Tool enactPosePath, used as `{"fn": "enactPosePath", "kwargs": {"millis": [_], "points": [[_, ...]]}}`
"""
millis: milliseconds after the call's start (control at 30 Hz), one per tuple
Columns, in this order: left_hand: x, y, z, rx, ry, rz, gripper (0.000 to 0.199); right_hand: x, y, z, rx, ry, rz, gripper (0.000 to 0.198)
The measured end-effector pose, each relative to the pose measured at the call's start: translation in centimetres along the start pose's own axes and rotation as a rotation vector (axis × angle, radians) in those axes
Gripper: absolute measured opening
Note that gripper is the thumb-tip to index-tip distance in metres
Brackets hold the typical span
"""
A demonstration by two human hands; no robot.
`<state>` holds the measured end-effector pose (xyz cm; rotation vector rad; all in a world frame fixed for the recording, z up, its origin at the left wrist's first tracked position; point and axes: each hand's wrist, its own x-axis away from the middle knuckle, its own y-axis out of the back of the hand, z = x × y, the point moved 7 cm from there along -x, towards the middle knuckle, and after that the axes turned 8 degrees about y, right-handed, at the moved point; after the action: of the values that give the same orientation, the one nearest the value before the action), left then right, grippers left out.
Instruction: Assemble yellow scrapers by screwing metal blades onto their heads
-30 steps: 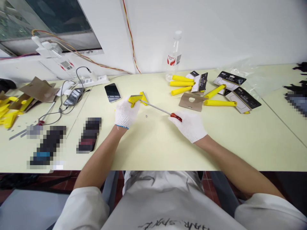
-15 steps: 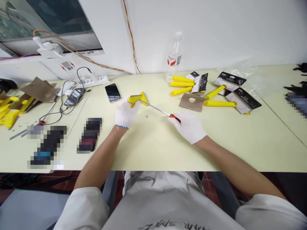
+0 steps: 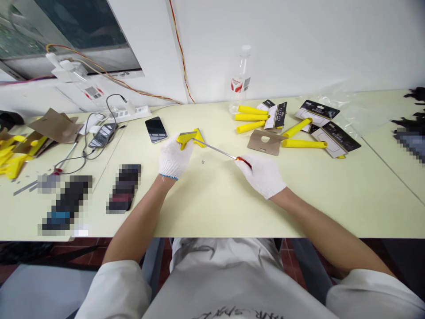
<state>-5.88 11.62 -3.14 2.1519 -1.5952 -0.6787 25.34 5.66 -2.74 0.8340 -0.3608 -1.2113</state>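
Observation:
My left hand (image 3: pixel 175 155), in a white knit glove with a blue-edged cuff, is closed around a yellow scraper head (image 3: pixel 184 138) with a flat metal strip on it. My right hand (image 3: pixel 263 174), gloved too, grips the red handle of a screwdriver (image 3: pixel 217 150). Its long metal shaft slants up and left, with the tip at the scraper head; whether it sits in a screw is too small to tell. Just beyond, a yellow part with a slanted edge (image 3: pixel 199 137) touches or adjoins the head. A tiny metal piece, like a screw (image 3: pixel 203 161), lies on the table between my hands.
Yellow handles (image 3: pixel 251 117) and black-and-white cards (image 3: pixel 337 138) lie at the back right, near a folded cardboard piece (image 3: pixel 264 141) and a plastic bottle (image 3: pixel 241 82). Phones (image 3: pixel 156 129), cables, a power strip (image 3: pixel 131 114) and yellow parts (image 3: pixel 15 165) occupy the left.
The screwdriver handle appears turned a little in my right hand, which has shifted slightly. My left hand and the scraper head stay nearly in place.

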Motion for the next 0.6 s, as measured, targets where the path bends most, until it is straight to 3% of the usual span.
{"fn": "enactPosePath", "kwargs": {"millis": [100,167,300,400,600], "points": [[0.0,-0.3,-0.3,-0.024,0.003,0.02,0.043,0.7,-1.9,-0.6,-0.334,-0.172,0.29,0.058],[0.2,-0.2,-0.7,-0.032,-0.009,0.015,0.036,1.0,-2.5,-0.9,-0.43,-0.235,0.365,0.06],[1.0,0.7,-1.6,-0.048,-0.045,-0.013,0.018,-0.1,-0.3,-1.0,-0.107,-0.051,0.001,0.057],[1.2,1.6,-1.9,-0.074,-0.051,-0.074,0.014,-0.2,0.2,-0.4,0.048,0.023,-0.061,0.05],[0.8,0.7,-1.7,-0.076,-0.022,-0.02,0.017,1.2,-2.6,-0.8,-0.49,-0.246,0.365,0.056]]}}
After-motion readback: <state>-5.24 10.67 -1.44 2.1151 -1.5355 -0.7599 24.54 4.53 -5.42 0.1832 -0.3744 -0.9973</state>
